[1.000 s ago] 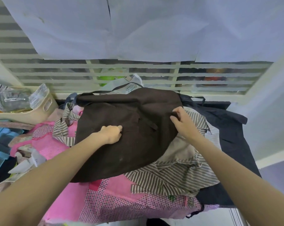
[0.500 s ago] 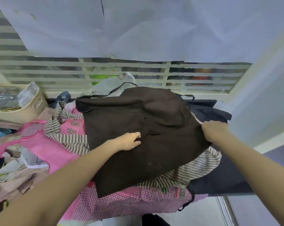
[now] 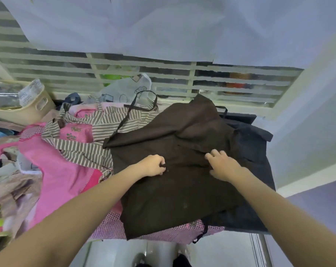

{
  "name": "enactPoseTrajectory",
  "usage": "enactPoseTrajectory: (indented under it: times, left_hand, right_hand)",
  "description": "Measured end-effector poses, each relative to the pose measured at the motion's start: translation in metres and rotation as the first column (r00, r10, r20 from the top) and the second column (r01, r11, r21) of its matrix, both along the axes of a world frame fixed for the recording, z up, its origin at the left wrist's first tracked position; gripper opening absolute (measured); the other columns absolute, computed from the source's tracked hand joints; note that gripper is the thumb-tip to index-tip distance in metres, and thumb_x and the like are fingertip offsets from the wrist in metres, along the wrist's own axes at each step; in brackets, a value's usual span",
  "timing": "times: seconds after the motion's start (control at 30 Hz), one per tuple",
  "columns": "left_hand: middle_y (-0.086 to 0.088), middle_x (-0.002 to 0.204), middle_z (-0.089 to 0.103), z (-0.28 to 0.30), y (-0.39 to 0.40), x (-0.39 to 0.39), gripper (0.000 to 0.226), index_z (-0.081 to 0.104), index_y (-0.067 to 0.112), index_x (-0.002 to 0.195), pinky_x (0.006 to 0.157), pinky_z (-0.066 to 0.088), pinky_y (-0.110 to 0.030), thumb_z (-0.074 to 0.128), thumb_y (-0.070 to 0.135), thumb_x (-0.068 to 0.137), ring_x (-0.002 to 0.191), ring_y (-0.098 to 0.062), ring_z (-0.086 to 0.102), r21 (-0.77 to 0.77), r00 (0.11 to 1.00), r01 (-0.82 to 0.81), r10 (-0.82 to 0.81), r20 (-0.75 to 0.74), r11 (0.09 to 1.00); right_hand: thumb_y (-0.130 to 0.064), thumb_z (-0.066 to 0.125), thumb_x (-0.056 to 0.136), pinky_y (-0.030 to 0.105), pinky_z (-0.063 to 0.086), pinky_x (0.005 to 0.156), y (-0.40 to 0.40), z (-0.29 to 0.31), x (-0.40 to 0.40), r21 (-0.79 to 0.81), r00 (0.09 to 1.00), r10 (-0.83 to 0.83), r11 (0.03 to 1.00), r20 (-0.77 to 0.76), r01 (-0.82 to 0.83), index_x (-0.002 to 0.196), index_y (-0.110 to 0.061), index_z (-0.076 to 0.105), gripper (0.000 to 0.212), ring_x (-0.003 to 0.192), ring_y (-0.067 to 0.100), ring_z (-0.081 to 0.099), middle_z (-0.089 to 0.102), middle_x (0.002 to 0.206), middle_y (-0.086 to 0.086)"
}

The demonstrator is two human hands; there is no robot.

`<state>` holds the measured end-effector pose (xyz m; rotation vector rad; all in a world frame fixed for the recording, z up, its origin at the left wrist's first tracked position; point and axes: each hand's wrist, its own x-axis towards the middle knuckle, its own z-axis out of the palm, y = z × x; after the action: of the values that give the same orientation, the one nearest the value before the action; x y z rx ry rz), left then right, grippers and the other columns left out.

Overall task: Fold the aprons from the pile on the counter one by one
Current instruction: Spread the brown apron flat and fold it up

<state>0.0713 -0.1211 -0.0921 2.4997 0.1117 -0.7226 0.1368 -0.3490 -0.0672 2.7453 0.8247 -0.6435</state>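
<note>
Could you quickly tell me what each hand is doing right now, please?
Left hand: fingers curled, pinching the brown apron.
Right hand: open, pressing on the apron.

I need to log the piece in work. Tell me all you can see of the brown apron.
The brown apron is plain dark brown woven cloth, rumpled and partly folded over itself, lying on top of the pile at the counter's right. A thin strap loops from its upper left over the striped apron. A tie hangs off the front edge. The left hand pinches its middle; the right hand rests on it, fingers spread.
</note>
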Motion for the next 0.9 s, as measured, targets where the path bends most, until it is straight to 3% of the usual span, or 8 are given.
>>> enactPoseTrajectory:
  times: [0.17, 0.27, 0.4, 0.53, 0.63, 0.77, 0.83, 0.9]
  left_hand:
    - [-0.010, 0.092, 0.070, -0.002, -0.009, -0.002, 0.012, 0.061, 0.009, 0.099, 0.059, 0.037, -0.008, 0.054, 0.016, 0.094, 0.066, -0.006, 0.055, -0.080, 0.996, -0.091, 0.092, 0.010, 0.993]
    - [0.002, 0.073, 0.064, 0.000, -0.010, -0.010, 0.010, 0.061, 0.016, 0.090, 0.065, 0.040, -0.007, 0.052, 0.013, 0.094, 0.050, 0.007, 0.054, -0.205, 0.982, -0.177, 0.186, 0.027, 0.963]
    - [0.007, 0.069, 0.059, -0.004, 0.002, -0.021, 0.015, 0.064, 0.013, 0.095, 0.065, 0.040, -0.010, 0.049, 0.012, 0.094, 0.052, 0.007, 0.053, -0.129, 0.982, -0.184, 0.189, 0.029, 0.975]
    - [0.001, 0.079, 0.061, -0.002, 0.012, -0.022, 0.020, 0.065, 0.009, 0.105, 0.071, 0.041, -0.014, 0.049, 0.007, 0.092, 0.067, -0.005, 0.055, -0.063, 0.985, -0.173, 0.172, -0.018, 0.983]
    - [-0.004, 0.097, 0.061, 0.004, 0.015, -0.019, 0.021, 0.062, 0.012, 0.111, 0.084, 0.041, -0.025, 0.053, 0.015, 0.092, 0.088, -0.017, 0.055, 0.081, 0.998, -0.057, 0.055, 0.032, 0.995]
    - [-0.008, 0.102, 0.061, 0.019, 0.033, -0.007, 0.037, 0.066, 0.012, 0.104, 0.079, 0.049, -0.036, 0.077, 0.014, 0.068, 0.094, -0.029, 0.059, 0.501, 0.782, -0.143, -0.213, 0.585, 0.854]
    - [-0.014, 0.105, 0.063, 0.032, 0.045, 0.003, 0.051, 0.065, 0.007, 0.104, 0.080, 0.051, -0.041, 0.083, 0.012, 0.057, 0.096, -0.034, 0.061, 0.534, 0.714, -0.344, -0.154, 0.683, 0.772]
    - [-0.018, 0.130, 0.050, 0.042, 0.054, 0.008, 0.059, 0.049, 0.005, 0.128, 0.100, 0.037, -0.043, 0.072, 0.023, 0.076, 0.120, -0.035, 0.048, 0.553, 0.835, -0.416, 0.061, 0.548, 0.722]
  right_hand:
    - [-0.018, 0.052, 0.095, 0.038, 0.043, 0.097, 0.016, -0.024, 0.008, 0.192, 0.986, 0.094, 0.979, -0.135, -0.067, 0.146, -0.016, 0.023, 0.059, 0.126, 0.030, 0.041, 0.030, 0.145, 0.006]
    - [-0.021, 0.048, 0.096, 0.037, 0.043, 0.091, 0.023, -0.033, 0.018, 0.247, 0.986, 0.088, 0.968, -0.143, -0.050, 0.130, -0.011, 0.045, 0.035, 0.117, 0.031, 0.047, 0.046, 0.127, 0.010]
    - [-0.021, 0.042, 0.097, 0.035, 0.041, 0.085, 0.033, -0.022, 0.030, 0.225, 0.980, 0.141, 0.959, 0.142, -0.171, 0.111, -0.009, 0.056, 0.023, 0.110, 0.029, 0.046, 0.057, 0.113, 0.009]
    - [-0.013, 0.044, 0.095, 0.037, 0.041, 0.075, 0.032, 0.010, 0.061, 0.397, 0.962, -0.088, 0.917, 0.259, -0.024, 0.105, -0.005, 0.057, 0.019, 0.100, 0.035, 0.052, 0.061, 0.103, 0.017]
    - [-0.012, 0.046, 0.093, 0.035, 0.046, 0.072, 0.025, 0.025, 0.089, 0.368, 0.994, -0.058, 0.929, 0.093, 0.020, 0.095, -0.008, 0.063, 0.018, 0.087, 0.030, 0.061, 0.068, 0.086, 0.010]
    - [-0.014, 0.045, 0.096, 0.027, 0.049, 0.070, 0.025, 0.031, 0.088, 0.073, 0.955, 0.064, 0.996, -0.291, -0.045, 0.089, -0.008, 0.066, 0.023, 0.060, 0.014, 0.057, 0.064, 0.060, 0.000]
    - [-0.010, 0.044, 0.095, 0.021, 0.044, 0.060, 0.025, 0.035, 0.080, -0.036, 0.931, 0.053, 0.997, -0.362, -0.070, 0.089, -0.014, 0.063, 0.020, 0.056, 0.012, 0.051, 0.060, 0.061, 0.000]
    - [-0.006, 0.045, 0.092, 0.017, 0.042, 0.052, 0.022, 0.035, 0.071, -0.133, 0.906, 0.050, 0.984, -0.420, -0.117, 0.093, -0.015, 0.061, 0.018, 0.053, 0.011, 0.049, 0.058, 0.062, 0.000]
